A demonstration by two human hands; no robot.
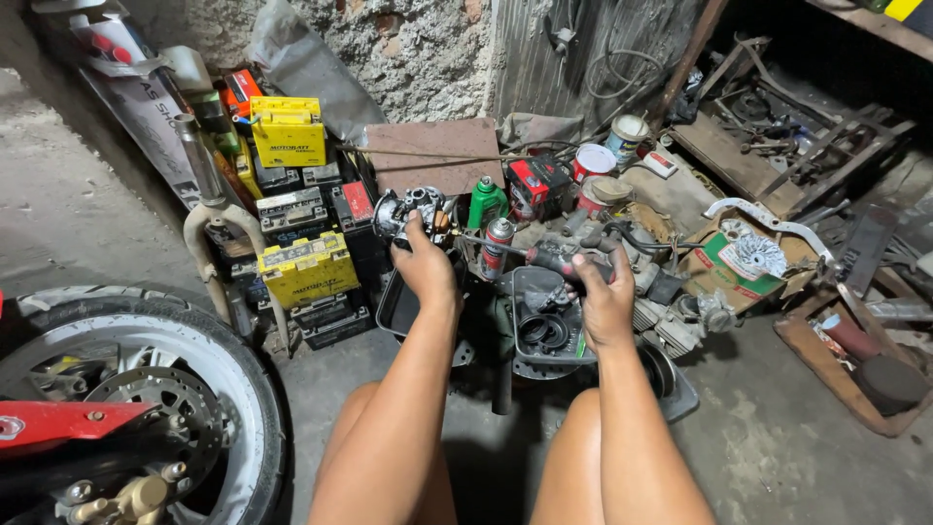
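My left hand grips a small metal carburetor and holds it up in front of the stacked batteries. In my right hand is a screwdriver with a dark red handle; its thin shaft reaches left to the carburetor. Below the hands lies a black tray and a dark pan with black rubber rings. My bare knees show at the bottom of the view.
Yellow and black batteries are stacked at left beside a fork tube. A motorcycle front wheel fills the lower left. Spray cans, paint tins, engine parts and a cardboard box crowd the floor ahead.
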